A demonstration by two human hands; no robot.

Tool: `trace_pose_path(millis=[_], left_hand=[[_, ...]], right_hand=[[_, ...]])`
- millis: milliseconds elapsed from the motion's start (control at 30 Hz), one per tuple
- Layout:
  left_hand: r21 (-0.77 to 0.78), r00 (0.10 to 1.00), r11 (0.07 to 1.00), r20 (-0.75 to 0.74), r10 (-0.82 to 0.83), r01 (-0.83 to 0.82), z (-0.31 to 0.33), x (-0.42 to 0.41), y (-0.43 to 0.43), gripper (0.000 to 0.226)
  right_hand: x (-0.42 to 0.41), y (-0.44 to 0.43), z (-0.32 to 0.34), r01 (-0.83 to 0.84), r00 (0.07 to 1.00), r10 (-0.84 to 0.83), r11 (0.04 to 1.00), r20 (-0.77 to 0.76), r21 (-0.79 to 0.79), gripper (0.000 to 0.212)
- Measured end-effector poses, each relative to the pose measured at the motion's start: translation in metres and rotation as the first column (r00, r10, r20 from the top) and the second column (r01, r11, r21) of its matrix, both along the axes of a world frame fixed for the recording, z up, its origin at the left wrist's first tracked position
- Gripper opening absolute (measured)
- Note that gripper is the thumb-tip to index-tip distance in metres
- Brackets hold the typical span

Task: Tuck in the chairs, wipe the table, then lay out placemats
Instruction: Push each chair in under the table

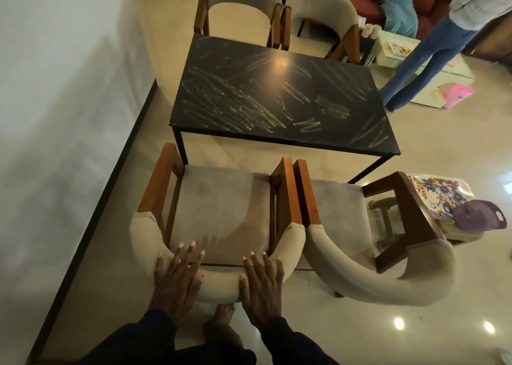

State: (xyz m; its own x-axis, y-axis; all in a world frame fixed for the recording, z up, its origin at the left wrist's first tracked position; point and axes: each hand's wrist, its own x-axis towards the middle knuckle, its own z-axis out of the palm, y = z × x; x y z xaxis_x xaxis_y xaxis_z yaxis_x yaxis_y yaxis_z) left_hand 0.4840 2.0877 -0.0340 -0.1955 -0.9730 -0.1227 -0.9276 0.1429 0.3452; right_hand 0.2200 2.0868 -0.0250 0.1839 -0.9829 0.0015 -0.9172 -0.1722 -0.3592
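Glossy cream floor (415, 281), with a white wall (55, 87) down the left of the frame. The chair (221, 206) I'm working sits at lower centre, its open front facing up-frame toward the black table (277, 93). The table's long axis runs across the frame, and its top is scribbled with pale marks. My left hand (177, 278) and right hand (263, 284) both lie flat on the curved backrest (221, 284), fingers straight, gripping nothing. The push goes straight up-frame, and neither hand is nearer the table. The chair's front stops just short of the table's near edge. With the wide lens I can't be sure its left armrest clears the table leg. A second chair (340, 215) stands just right, angled away.
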Motion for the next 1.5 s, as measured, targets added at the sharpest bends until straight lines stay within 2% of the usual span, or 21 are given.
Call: trace_pose_path(millis=[200, 467, 800, 1067, 1233, 1500], left_hand=[[-0.032, 0.999, 0.999, 0.015, -0.029, 0.030, 0.004, 0.003, -0.002, 0.062], [-0.020, 0.999, 0.999, 0.009, -0.039, 0.039, -0.001, 0.005, -0.001, 0.059], [0.015, 0.995, 0.996, 0.031, -0.090, 0.090, 0.000, 0.011, 0.002, 0.060], [-0.031, 0.996, 0.996, 0.037, -0.083, 0.084, -0.001, 0.008, 0.003, 0.066], [-0.049, 0.999, 0.998, 0.032, -0.041, 0.042, -0.004, 0.003, 0.000, 0.061], [-0.074, 1.000, 0.997, 0.025, -0.017, 0.018, -0.005, 0.002, 0.001, 0.058]], right_hand=[[0.005, 0.001, -0.001, 0.027, 0.998, -0.024, 0.998, 0.060, -0.049, 0.039], [0.005, 0.003, -0.002, 0.027, 0.999, -0.023, 0.996, 0.048, -0.083, 0.038], [0.008, 0.017, -0.006, 0.056, 0.997, -0.054, 0.998, 0.051, -0.042, 0.039], [0.008, 0.011, -0.004, 0.045, 0.997, -0.043, 0.998, 0.070, -0.033, 0.046], [0.009, 0.002, -0.005, 0.089, 0.986, -0.079, 0.994, 0.146, -0.064, 0.050], [0.010, 0.003, -0.005, 0.092, 0.985, -0.082, 0.994, 0.154, -0.060, 0.051]])
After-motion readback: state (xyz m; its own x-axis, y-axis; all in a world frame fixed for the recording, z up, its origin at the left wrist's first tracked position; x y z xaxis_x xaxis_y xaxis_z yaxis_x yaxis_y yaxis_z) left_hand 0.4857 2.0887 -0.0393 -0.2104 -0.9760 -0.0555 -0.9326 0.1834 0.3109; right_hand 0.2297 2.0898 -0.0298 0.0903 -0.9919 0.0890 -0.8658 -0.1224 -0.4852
